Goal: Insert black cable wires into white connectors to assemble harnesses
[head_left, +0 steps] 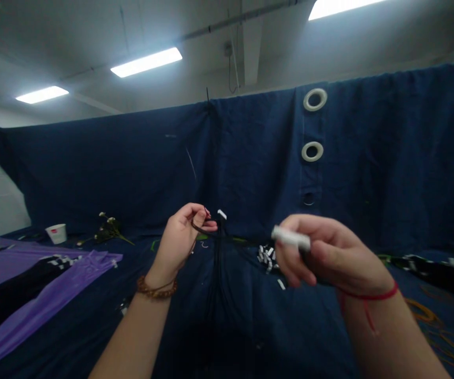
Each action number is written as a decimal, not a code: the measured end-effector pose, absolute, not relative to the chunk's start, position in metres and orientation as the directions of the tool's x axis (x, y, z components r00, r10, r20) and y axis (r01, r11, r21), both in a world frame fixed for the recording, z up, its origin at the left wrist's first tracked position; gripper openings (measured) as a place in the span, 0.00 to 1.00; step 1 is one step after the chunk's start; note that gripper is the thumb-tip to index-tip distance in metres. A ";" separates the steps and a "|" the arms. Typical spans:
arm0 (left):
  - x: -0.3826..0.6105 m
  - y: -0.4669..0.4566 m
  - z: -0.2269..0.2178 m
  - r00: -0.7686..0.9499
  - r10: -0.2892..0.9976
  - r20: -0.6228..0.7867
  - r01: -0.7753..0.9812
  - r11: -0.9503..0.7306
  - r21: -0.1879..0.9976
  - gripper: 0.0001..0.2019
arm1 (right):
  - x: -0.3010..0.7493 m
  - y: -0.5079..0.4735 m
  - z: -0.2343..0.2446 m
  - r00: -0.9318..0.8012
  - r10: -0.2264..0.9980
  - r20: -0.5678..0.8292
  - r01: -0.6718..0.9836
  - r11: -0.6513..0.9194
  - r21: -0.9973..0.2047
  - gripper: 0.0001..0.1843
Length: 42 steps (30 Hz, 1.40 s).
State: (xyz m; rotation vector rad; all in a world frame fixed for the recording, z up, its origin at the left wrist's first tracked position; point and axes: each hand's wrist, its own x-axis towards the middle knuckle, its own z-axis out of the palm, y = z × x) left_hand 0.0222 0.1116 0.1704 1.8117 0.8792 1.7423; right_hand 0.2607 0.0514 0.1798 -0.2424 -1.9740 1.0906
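My left hand [177, 237] pinches a thin black cable [200, 229] between thumb and fingers. Just beyond its fingertips is a small white connector-like piece [222, 214], with black strands [218, 273] hanging down below it. My right hand [331, 252] is closed around a black cable end carrying a white rectangular connector [291, 238], held nearer the camera and slightly blurred. Behind my right fingers lies a pile of small white pieces [266, 257], with a single white piece [281, 285] apart from it. Both hands are raised above the dark blue cloth.
Purple cloth [92, 268] with a black cable bundle [17, 289] lies at left. A white cup [57, 233] and small flowers [110, 229] stand behind. Orange cords [422, 311] and another dark bundle [427, 266] lie at right. A blue curtain [250, 158] closes off the back.
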 end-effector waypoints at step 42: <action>0.041 0.073 0.168 0.792 -0.016 0.611 0.229 -0.919 -0.321 0.11 | 0.220 0.057 0.178 -0.164 0.688 0.707 0.334 0.713 -0.617 0.03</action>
